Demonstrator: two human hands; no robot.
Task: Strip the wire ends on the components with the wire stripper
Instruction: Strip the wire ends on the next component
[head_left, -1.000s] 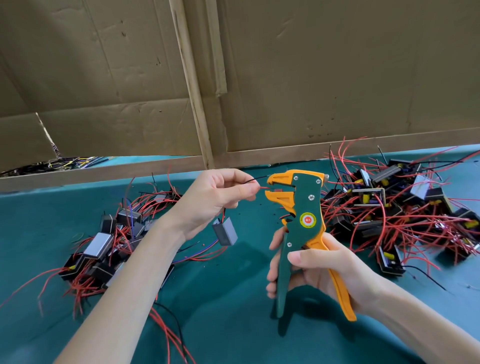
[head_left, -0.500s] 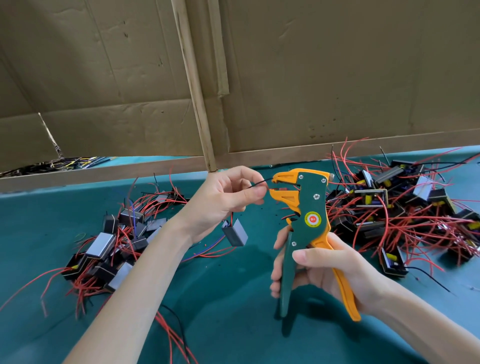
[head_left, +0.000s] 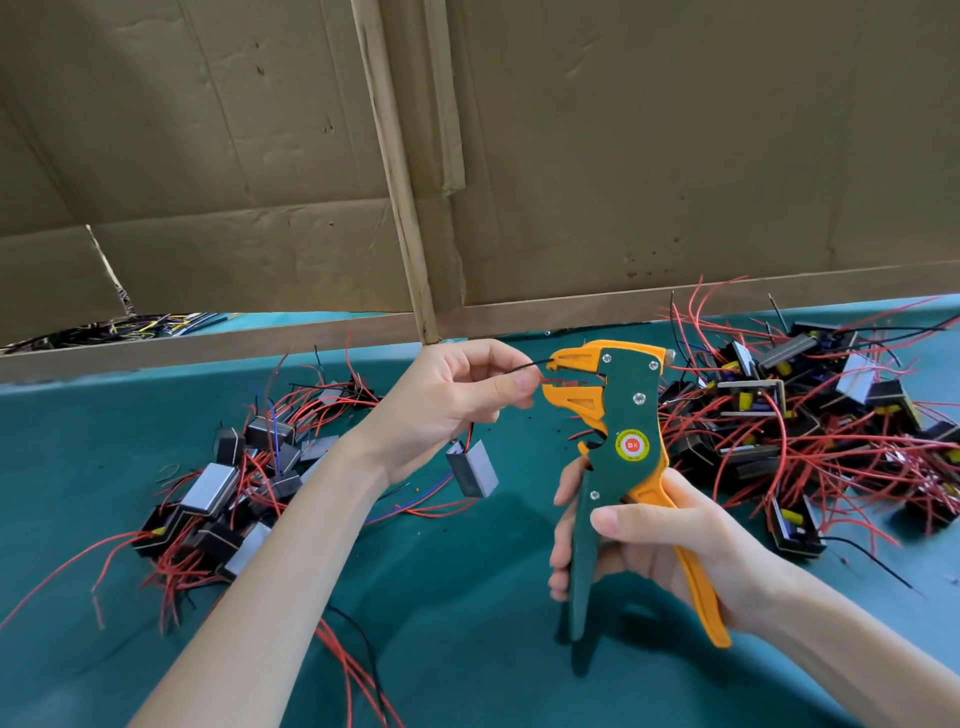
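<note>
Cardboard walls (head_left: 675, 156) back a green table (head_left: 467, 649) where the left hand (head_left: 452, 405) pinches the wires (head_left: 523, 367) of a dangling component (head_left: 471, 468) at the mouth of the wire stripper (head_left: 626, 415), whose handles the right hand (head_left: 670, 545) grips, so this piece looks mid-strip, with the heap (head_left: 810, 415) to the right probably yet to do.

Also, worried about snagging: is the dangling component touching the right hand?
Apart. The head view shows bare teal table between the dangling component and the right hand.
</note>
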